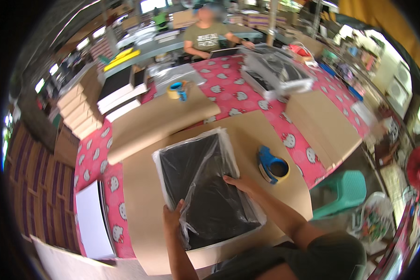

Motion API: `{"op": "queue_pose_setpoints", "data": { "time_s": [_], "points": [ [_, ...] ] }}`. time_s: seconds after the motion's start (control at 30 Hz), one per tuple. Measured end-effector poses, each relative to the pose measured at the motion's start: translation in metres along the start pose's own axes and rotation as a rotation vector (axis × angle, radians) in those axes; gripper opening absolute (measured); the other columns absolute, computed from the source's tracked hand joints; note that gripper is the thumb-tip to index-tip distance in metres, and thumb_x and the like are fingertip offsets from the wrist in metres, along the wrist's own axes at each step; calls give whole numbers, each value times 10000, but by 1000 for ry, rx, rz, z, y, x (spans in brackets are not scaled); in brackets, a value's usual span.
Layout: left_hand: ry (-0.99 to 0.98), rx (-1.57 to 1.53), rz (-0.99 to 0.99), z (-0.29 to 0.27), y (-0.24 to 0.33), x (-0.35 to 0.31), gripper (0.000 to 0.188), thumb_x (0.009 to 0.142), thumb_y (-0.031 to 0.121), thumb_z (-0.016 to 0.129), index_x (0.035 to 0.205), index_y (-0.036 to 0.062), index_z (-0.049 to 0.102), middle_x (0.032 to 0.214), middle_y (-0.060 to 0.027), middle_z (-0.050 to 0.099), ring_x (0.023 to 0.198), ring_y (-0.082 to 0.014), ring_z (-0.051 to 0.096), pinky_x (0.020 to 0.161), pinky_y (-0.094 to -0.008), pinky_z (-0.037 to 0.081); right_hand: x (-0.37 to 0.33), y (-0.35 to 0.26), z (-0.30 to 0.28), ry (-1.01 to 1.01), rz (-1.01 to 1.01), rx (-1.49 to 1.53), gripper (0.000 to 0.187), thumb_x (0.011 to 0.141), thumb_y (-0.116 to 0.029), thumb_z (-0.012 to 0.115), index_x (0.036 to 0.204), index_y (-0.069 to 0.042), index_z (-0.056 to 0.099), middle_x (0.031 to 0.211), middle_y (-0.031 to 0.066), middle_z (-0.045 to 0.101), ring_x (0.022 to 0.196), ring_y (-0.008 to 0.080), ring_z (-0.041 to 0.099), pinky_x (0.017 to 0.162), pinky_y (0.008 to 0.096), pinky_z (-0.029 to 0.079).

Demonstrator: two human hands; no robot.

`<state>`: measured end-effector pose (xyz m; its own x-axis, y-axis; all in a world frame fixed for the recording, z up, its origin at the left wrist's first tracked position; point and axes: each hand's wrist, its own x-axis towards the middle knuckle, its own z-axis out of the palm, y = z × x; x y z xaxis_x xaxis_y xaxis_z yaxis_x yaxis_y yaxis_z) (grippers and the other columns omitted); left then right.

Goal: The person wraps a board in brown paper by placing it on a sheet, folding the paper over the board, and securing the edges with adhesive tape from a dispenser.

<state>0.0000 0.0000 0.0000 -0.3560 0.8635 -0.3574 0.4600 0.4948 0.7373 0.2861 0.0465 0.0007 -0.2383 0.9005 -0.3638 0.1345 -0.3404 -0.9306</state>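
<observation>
A flat black rectangular panel (205,163) in clear plastic wrap with whitish edges lies in front of me on a sheet of brown kraft paper (140,233). My left hand (173,215) grips its left edge near the lower corner, thumb uppermost. On the opposite side, my right hand (240,183) holds the right edge with the thumb over the top; the fingers of both hands are mostly hidden. Just right of the panel, a blue tape dispenser (268,164) with a roll of tape rests on the paper.
Folded brown paper (163,119) and another tape dispenser (177,91) lie beyond. A cardboard piece (322,126) and plastic-wrapped panels (280,70) sit right. White boards (94,219) are at left. A co-worker (207,37) stands across the pink table (226,95); a green stool (347,189) is right.
</observation>
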Motion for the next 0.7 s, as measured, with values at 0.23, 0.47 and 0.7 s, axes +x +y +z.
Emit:
{"op": "queue_pose_setpoints", "data": {
  "time_s": [0.23, 0.47, 0.7],
  "points": [
    [-38, -322, 18, 41, -30, 4, 784, 707, 483, 690, 1144, -113, 428, 1078, -235, 538, 989, -286, 525, 847, -358, 416, -37, -43, -71, 911, -624, -692, 788, 713, -362, 718, 1275, 28, 326, 1187, 212, 461, 1055, 294, 495, 891, 363, 384],
    [-392, -557, 97, 7, -41, 12, 742, 831, 454, 551, 1262, -105, 324, 1272, -209, 402, 1198, -261, 373, 978, -374, 302, -156, -101, -98, 390, -777, -113, 646, 752, -195, 693, 1261, 0, 347, 1206, 188, 471, 977, 261, 560, 770, 342, 477],
    [-8, -808, 59, -39, -60, -72, 613, 786, 412, 565, 1290, 108, 392, 1346, -92, 368, 1242, -279, 306, 972, -473, 221, -358, -139, -130, -602, -1631, 289, 377, 711, -190, 697, 1052, -86, 576, 975, 97, 603, 760, 224, 617, 612, 315, 481]
  ]
}}
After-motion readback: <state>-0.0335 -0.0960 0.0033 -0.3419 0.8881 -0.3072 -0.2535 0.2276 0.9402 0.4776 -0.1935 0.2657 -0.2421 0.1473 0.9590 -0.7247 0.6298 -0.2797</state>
